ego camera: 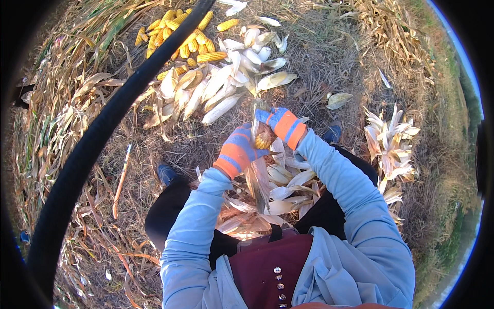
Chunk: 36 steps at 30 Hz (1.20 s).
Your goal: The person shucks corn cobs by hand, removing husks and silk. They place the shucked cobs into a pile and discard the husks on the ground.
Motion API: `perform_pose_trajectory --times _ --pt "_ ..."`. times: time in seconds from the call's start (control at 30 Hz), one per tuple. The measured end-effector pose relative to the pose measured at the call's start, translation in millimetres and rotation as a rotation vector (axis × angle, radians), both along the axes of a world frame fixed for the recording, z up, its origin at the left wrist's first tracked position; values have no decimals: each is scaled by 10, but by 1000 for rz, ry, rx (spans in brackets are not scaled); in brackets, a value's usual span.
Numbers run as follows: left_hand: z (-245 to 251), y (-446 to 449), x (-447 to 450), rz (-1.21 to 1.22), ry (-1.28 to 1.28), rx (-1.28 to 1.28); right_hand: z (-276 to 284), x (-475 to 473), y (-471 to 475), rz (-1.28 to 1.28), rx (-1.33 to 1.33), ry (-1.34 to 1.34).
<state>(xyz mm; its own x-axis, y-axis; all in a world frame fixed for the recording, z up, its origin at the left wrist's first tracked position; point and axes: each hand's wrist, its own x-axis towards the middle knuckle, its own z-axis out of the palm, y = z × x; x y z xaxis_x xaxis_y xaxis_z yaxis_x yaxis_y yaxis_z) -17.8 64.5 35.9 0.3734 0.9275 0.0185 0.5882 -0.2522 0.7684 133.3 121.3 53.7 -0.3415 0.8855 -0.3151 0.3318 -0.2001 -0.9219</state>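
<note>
Both my hands wear orange and blue striped knit gloves and meet on one ear of corn [264, 140] in front of my body. Its yellow kernels show at the near end, with pale husk still around the far part. My left hand [237, 150] grips the ear and husk from the left. From above right, my right hand [281, 123] holds the husk beside the ear. A long strip of peeled husk [257, 181] hangs below the left hand. How the fingertips sit on the ear is partly hidden.
Husked yellow ears [211, 56] lie heaped at the upper left, beside unhusked ears [222, 109]. Loose husks [289, 193] cover the ground between my legs. More husks [393, 146] lie at right. Dry corn stalks [58, 116] line the left. A black curved bar [104, 127] crosses the view.
</note>
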Motion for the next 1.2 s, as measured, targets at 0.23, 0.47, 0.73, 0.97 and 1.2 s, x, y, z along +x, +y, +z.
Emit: perform_pose_trajectory --times 0.23,0.47,0.73,0.97,1.2 --pt "45 -20 -28 506 -23 104 63 110 20 -233 174 -10" --pt "-48 -29 201 494 -577 -88 -105 -63 22 -371 151 -62" --pt "17 107 0 629 -1099 -395 -444 -50 216 -463 -838 777" --pt "-115 170 35 659 -1187 -485 -515 -27 86 -428 -607 695" --pt "54 275 -360 807 -1416 -455 125 560 245 -617 -417 627"
